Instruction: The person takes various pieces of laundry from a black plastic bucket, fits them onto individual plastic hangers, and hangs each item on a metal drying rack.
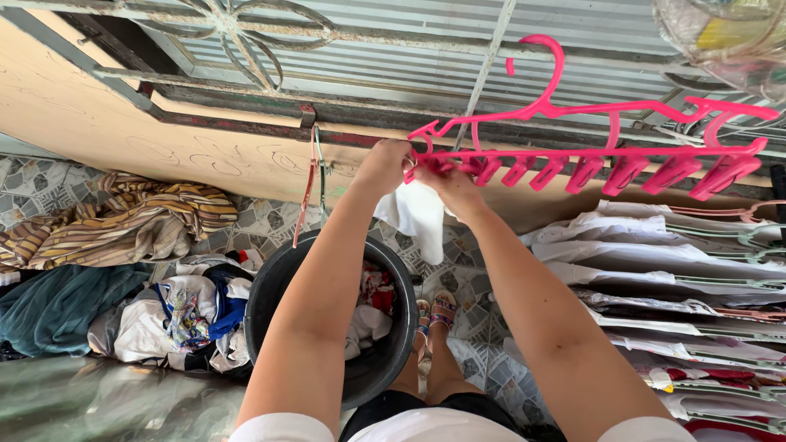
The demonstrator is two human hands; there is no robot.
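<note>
A pink plastic clip hanger (pixel 606 155) with a row of pegs hangs from a metal window grille (pixel 246 41). Both my hands are raised to its left end. My left hand (pixel 383 164) and my right hand (pixel 449 182) pinch a small white cloth (pixel 419 217) at the leftmost peg; the cloth hangs down below my fingers. Beneath my arms stands a black bucket (pixel 270 299) with several damp clothes in it, white and red among them.
A pile of clothes (pixel 123 270) lies on the patterned tile floor at the left, with a striped brown fabric on top. White garments on hangers (pixel 679 270) fill the right side. An empty thin hanger (pixel 309 192) hangs from the grille above the bucket.
</note>
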